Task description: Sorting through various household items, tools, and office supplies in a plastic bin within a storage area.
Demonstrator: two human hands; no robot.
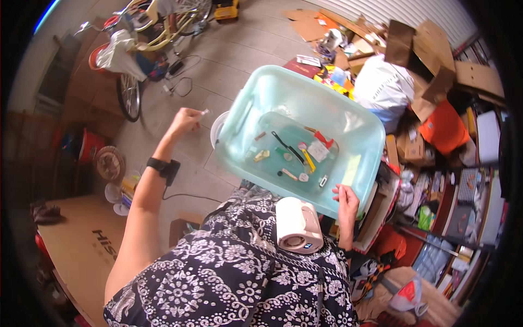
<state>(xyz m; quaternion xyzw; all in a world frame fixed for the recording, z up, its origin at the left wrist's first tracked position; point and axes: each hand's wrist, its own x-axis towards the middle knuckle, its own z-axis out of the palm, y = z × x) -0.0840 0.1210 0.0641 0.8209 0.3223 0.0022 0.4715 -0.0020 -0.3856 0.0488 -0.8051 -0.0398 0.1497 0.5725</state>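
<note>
A pale turquoise plastic tub (245,83) stands before me, with small odds and ends on its floor. My left hand (186,122) is out beyond its left side, pinching a small, clear or whitish scrap (205,111). At the tub's near right edge is my right hand (346,200), its fingers over the inside; whether they grip anything is unclear. Just beyond those fingers shows a pale yellow strip (351,167). Inside the tub lie a black-handled tool (288,147), a yellow-handled item (309,160), a red piece (325,139), a whitish packet (318,151) and a small white device (323,181).
A white round container (219,124) sits partly under the tub's left side. Cables (186,83) trail over the tiled floor near a bicycle (130,92). Cardboard (435,45) and a stuffed white bag (384,83) are heaped at right. A white portable fan (296,225) hangs at my front.
</note>
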